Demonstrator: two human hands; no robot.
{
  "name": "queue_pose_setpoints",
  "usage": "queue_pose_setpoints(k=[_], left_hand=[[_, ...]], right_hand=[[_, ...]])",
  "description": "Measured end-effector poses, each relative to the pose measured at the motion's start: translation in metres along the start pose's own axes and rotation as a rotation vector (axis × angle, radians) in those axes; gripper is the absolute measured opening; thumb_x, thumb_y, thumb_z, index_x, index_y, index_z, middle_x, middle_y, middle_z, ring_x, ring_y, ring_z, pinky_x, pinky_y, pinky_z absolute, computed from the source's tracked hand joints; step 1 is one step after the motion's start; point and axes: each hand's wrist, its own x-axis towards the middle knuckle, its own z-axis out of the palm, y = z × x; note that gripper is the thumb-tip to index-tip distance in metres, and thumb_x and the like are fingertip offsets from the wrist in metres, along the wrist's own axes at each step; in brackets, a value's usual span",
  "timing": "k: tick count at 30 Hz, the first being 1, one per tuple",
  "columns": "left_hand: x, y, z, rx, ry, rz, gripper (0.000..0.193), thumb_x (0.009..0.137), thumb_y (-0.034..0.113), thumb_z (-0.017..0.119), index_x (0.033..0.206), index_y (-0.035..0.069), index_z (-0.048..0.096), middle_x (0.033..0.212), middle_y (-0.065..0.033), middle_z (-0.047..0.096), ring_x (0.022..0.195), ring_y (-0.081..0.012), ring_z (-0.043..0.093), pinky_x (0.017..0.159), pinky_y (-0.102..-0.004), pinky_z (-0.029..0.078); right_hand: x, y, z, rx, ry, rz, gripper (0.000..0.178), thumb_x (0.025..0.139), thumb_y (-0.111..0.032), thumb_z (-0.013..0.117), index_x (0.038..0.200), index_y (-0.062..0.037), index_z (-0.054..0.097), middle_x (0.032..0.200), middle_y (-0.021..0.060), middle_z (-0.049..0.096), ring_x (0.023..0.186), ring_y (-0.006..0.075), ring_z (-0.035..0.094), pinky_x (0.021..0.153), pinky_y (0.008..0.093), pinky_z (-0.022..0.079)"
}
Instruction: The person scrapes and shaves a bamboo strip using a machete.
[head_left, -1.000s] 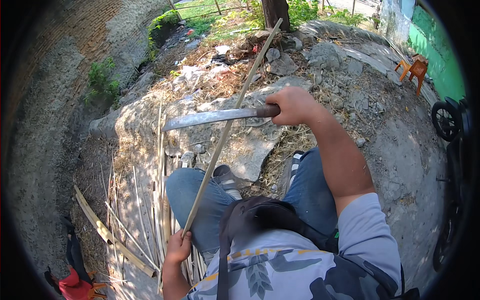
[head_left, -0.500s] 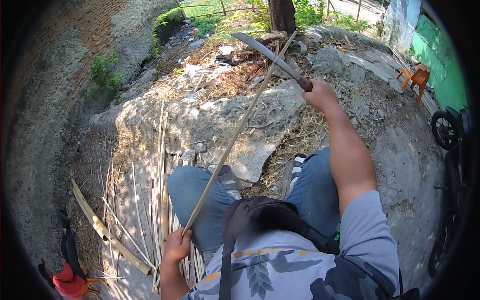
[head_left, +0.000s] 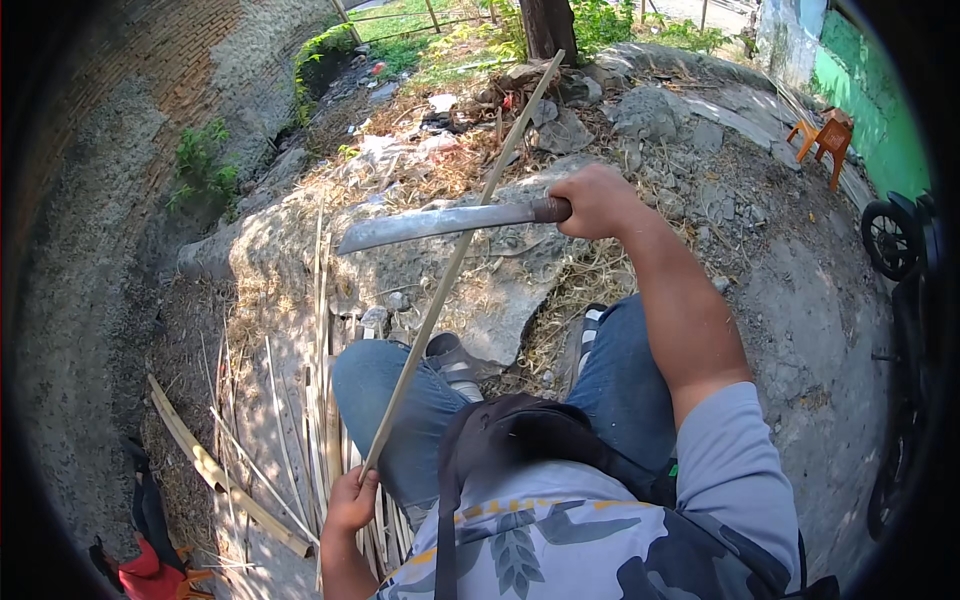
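My left hand point(head_left: 352, 502) grips the lower end of a long, thin bamboo strip point(head_left: 427, 325), which slants up and away to the right past my knee. In my right hand point(head_left: 592, 205) is the dark wooden handle of a machete point(head_left: 440, 222). Its broad grey blade points left and crosses the strip around its middle; whether the edge touches the strip I cannot tell. Beside my left knee lie several split bamboo strips point(head_left: 318, 400), some partly under my left arm. A wider half-round bamboo piece point(head_left: 225, 475) lies farther left.
Pale shavings point(head_left: 590, 270) cover the ground between my feet, near a broken concrete slab point(head_left: 510, 320). Ahead stand a tree trunk point(head_left: 548, 30) and scattered litter. An orange chair point(head_left: 832, 140) and a motorcycle point(head_left: 900, 260) are at right. A person in red point(head_left: 150, 575) is at lower left.
The machete has come nearer to me along the strip, from close to its far end to around its middle. Its blade has swung to point left. My left hand keeps its hold.
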Motion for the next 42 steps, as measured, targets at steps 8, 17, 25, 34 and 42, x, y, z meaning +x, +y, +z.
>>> queue_pose_setpoints(k=[8, 17, 25, 34, 42], left_hand=[[-0.081, -0.031, -0.055, 0.263, 0.092, -0.145, 0.036, 0.095, 0.028, 0.068, 0.076, -0.002, 0.066, 0.053, -0.0122, 0.053, 0.05, -0.0168, 0.051, 0.051, -0.0385, 0.042], [-0.098, -0.05, -0.047, 0.255, 0.099, -0.183, 0.029, 0.093, 0.023, 0.068, 0.079, -0.003, 0.07, 0.053, -0.0137, 0.055, 0.051, -0.0126, 0.055, 0.05, -0.0379, 0.042], [-0.1, -0.095, -0.038, 0.184, 0.073, -0.247, 0.034, 0.095, 0.028, 0.068, 0.077, -0.001, 0.066, 0.054, -0.0071, 0.052, 0.052, -0.0123, 0.048, 0.051, -0.0368, 0.041], [-0.095, -0.081, -0.039, 0.196, 0.075, -0.241, 0.038, 0.096, 0.031, 0.068, 0.075, 0.0, 0.065, 0.054, -0.008, 0.055, 0.053, -0.0144, 0.053, 0.052, -0.0374, 0.043], [-0.098, -0.113, -0.035, 0.146, 0.07, -0.213, 0.038, 0.097, 0.03, 0.069, 0.074, 0.0, 0.064, 0.053, -0.0046, 0.052, 0.053, -0.0113, 0.051, 0.052, -0.0355, 0.043]], right_hand=[[0.004, 0.035, 0.015, -0.026, 0.024, 0.177, 0.024, 0.069, -0.024, 0.069, 0.09, -0.012, 0.072, 0.087, 0.0141, 0.072, 0.093, 0.0375, 0.069, 0.081, 0.05, 0.055], [0.006, 0.02, 0.016, -0.039, -0.215, 0.235, 0.027, 0.072, -0.027, 0.067, 0.096, -0.0159, 0.075, 0.099, 0.0125, 0.074, 0.098, 0.0344, 0.07, 0.084, 0.0483, 0.056], [0.008, 0.008, 0.018, -0.091, -0.15, -0.019, 0.028, 0.067, -0.027, 0.07, 0.092, -0.014, 0.074, 0.088, 0.0157, 0.072, 0.086, 0.0382, 0.07, 0.08, 0.0507, 0.054], [-0.012, 0.079, 0.024, 0.222, 0.074, 0.703, 0.035, 0.073, -0.031, 0.069, 0.104, -0.0135, 0.074, 0.091, 0.0137, 0.074, 0.088, 0.0317, 0.072, 0.08, 0.0456, 0.055], [-0.006, 0.05, 0.009, 0.188, -0.087, 0.426, 0.042, 0.072, -0.032, 0.071, 0.11, -0.0142, 0.075, 0.099, 0.0155, 0.074, 0.097, 0.0341, 0.071, 0.087, 0.0458, 0.056]])
